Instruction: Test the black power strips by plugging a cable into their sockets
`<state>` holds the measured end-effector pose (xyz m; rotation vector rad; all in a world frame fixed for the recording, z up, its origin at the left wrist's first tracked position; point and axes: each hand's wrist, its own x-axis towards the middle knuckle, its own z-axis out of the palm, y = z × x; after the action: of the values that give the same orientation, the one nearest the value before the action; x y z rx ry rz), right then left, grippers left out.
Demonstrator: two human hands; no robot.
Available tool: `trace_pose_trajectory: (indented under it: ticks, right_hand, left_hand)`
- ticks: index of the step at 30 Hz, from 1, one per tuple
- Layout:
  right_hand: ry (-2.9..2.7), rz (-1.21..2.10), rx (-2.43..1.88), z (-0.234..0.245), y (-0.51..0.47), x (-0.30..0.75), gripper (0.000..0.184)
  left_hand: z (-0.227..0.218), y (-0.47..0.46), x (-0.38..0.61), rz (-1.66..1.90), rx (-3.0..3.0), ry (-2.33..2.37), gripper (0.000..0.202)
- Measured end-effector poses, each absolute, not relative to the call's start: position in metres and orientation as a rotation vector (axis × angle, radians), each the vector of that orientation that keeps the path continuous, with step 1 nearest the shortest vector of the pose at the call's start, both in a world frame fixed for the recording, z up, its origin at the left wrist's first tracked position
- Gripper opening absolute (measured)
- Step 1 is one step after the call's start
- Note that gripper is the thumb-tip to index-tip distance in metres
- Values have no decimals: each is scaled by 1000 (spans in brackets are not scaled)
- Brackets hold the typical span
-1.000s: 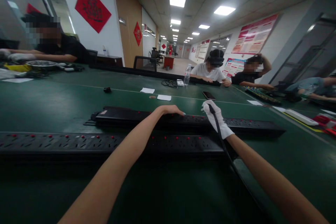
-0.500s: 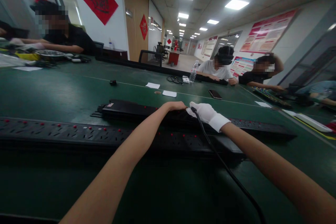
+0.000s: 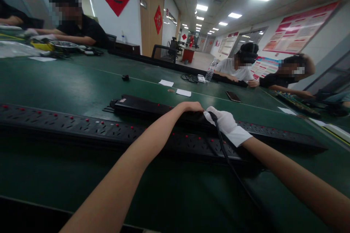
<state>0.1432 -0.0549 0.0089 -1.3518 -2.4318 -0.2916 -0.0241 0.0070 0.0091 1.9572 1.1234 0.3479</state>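
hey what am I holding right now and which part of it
Your gloved right hand holds the black cable by its end. Your bare left hand is over the far power strip; whether it holds anything can't be told.

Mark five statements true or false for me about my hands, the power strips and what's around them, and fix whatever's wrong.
1. The left hand and the right hand are close together at the farther power strip. True.
2. Both hands wear white gloves. False: only the right hand is gloved; the back of the left hand is bare.
3. A black cable trails from the right hand back toward the wearer. True.
4. The phone lies on the nearer power strip. False: it lies on the green table, beyond the farther power strip.
5. Red dots run along both power strips. True.
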Motion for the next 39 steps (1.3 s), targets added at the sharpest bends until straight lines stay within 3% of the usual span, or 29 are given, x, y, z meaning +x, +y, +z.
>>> trace_pose_trajectory:
  ticks: [9, 39]
  right_hand:
    - [-2514, -553, -1374, 13, -60, 145, 43]
    - [-2576, -525, -1495, 12, -64, 150, 50]
  left_hand:
    - [9, 8, -22, 341, 2000, 1121, 18]
    - [5, 15, -29, 287, 1885, 869, 21]
